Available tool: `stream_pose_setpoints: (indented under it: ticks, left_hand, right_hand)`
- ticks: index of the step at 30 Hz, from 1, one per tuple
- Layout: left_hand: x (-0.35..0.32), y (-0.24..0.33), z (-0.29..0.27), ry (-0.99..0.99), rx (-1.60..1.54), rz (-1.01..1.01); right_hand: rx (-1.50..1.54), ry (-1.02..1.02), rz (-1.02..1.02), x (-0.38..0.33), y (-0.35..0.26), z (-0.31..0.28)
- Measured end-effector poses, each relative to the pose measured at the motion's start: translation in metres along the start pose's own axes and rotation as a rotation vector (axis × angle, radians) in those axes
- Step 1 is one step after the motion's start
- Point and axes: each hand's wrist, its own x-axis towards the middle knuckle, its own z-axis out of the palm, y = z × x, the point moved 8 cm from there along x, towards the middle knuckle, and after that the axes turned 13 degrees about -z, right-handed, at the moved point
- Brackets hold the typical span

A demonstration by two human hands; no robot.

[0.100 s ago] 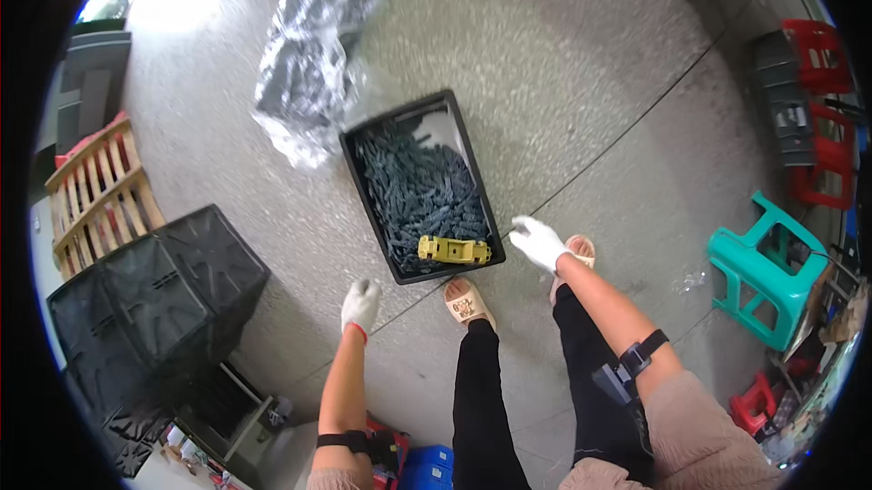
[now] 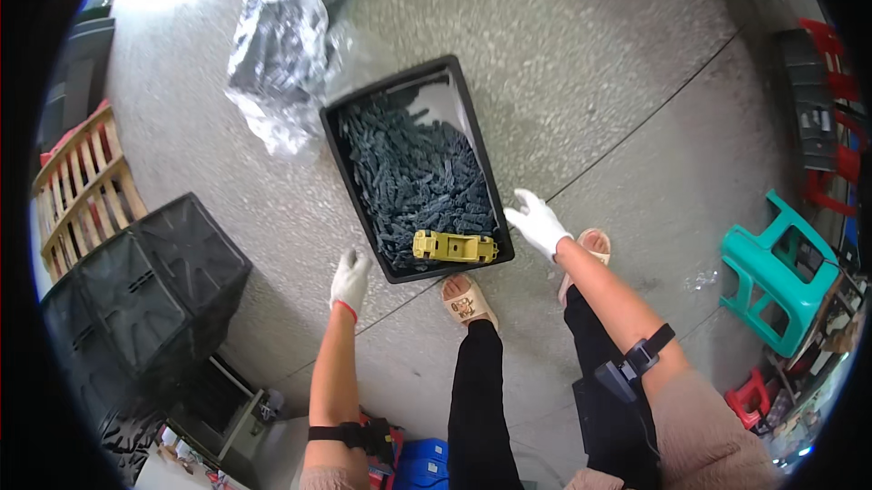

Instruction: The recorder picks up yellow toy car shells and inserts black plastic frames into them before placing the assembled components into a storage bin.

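A black rectangular tray point(image 2: 495, 177) rests on the floor in front of my feet, filled with many small dark grey-blue plastic pieces point(image 2: 413, 172). A yellow piece shaped like a toy truck body point(image 2: 454, 247) lies on top of them at the near end. My left hand point(image 2: 350, 279), in a white glove, hovers beside the tray's near left corner, fingers apart and holding nothing. On the other side, my right hand point(image 2: 538, 224), also white-gloved, is just off the tray's right wall. Its thumb and fingers are spread, with nothing in them.
Crumpled clear plastic sheeting point(image 2: 286, 45) lies beyond the tray to the left. Stacked black crates point(image 2: 154, 281) and a wooden pallet point(image 2: 86, 186) stand at the left. A green stool point(image 2: 786, 277) is at the right, with red stools point(image 2: 831, 183) behind it.
Both hands have moved closer to the tray's sides. The view has shifted slightly, so the tray appears larger and the sheeting higher up.
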Motion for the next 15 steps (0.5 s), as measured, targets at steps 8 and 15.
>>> stream_pose_setpoints:
  ticks: [8,15]
  left_hand:
    - [0.075,-0.048,0.052,-0.053,-0.661,-0.018]
    - [-0.115,0.028,0.032,-0.101,-0.771,-0.086]
  right_hand:
    - [-0.068,-0.043,0.111,0.022,0.030,0.085]
    - [0.109,0.163,0.124,-0.099,-0.027,-0.024]
